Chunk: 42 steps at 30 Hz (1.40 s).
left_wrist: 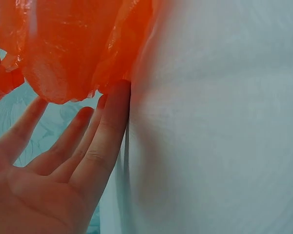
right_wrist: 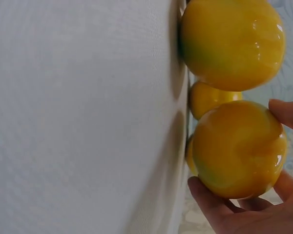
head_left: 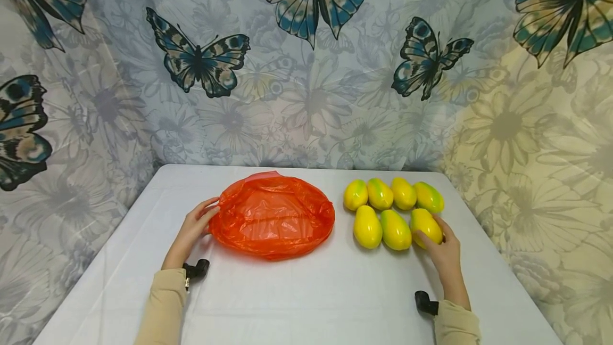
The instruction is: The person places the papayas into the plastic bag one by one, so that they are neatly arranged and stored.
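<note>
The left hand [head_left: 192, 228] touches the bag [head_left: 273, 225], fingers extended. The right hand [head_left: 445, 250] grips a mango [head_left: 424, 223].

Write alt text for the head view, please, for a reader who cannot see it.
The right hand grips one of seven yellow-green fruits on a white table, the rightmost in front; the left hand touches the left side of a red bag. Behind is a butterfly backdrop.

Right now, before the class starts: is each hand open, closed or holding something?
Left hand: open, touching the edge of the red plastic bag.
Right hand: holding the rightmost yellow fruit of the nearer row.
</note>
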Tool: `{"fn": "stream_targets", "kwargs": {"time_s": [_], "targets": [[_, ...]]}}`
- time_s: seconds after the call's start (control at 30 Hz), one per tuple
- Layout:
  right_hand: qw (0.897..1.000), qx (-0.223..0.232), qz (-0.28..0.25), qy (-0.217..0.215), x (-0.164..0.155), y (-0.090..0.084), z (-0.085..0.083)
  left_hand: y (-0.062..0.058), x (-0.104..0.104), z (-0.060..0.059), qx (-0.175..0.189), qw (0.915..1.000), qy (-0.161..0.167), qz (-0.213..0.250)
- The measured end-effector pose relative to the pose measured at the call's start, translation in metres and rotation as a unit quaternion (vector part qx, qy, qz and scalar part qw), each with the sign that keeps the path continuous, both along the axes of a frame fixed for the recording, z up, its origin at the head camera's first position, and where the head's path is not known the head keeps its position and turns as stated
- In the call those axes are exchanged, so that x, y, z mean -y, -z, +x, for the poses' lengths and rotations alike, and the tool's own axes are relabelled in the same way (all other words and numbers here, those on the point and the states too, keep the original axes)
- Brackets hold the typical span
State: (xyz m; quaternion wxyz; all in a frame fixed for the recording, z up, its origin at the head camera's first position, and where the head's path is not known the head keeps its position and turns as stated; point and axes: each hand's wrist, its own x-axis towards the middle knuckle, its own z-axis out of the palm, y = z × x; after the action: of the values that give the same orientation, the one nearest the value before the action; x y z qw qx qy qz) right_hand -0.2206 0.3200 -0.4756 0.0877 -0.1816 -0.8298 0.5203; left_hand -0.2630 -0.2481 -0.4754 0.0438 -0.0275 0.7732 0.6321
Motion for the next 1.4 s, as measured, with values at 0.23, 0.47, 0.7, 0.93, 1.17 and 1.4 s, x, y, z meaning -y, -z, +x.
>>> {"fn": "stream_targets", "kwargs": {"time_s": [0.23, 0.47, 0.7, 0.93, 1.17, 1.4], "targets": [[0.999, -0.013, 0.012, 0.028, 0.003, -0.003, -0.001, 0.003, 0.001, 0.003, -0.003, 0.9999, 0.000, 0.016], [0.999, -0.017, 0.009, 0.034, 0.008, -0.013, -0.008, 0.021, 0.008, -0.008, -0.018, 0.9998, -0.009, -0.007], [0.999, -0.035, -0.001, 0.036, 0.019, -0.023, -0.015, 0.020, 0.008, -0.007, -0.017, 0.9998, -0.008, -0.005], [0.999, -0.041, 0.003, 0.030, 0.032, -0.032, -0.020, 0.020, 0.008, -0.008, -0.016, 0.9998, -0.009, -0.007], [0.998, -0.056, -0.014, 0.029, 0.042, -0.036, -0.025, 0.025, 0.008, -0.013, -0.004, 0.9999, -0.012, 0.002], [0.996, -0.079, -0.031, 0.019, 0.054, -0.041, -0.030, 0.025, 0.011, -0.012, -0.010, 0.9998, -0.012, -0.010]]}}
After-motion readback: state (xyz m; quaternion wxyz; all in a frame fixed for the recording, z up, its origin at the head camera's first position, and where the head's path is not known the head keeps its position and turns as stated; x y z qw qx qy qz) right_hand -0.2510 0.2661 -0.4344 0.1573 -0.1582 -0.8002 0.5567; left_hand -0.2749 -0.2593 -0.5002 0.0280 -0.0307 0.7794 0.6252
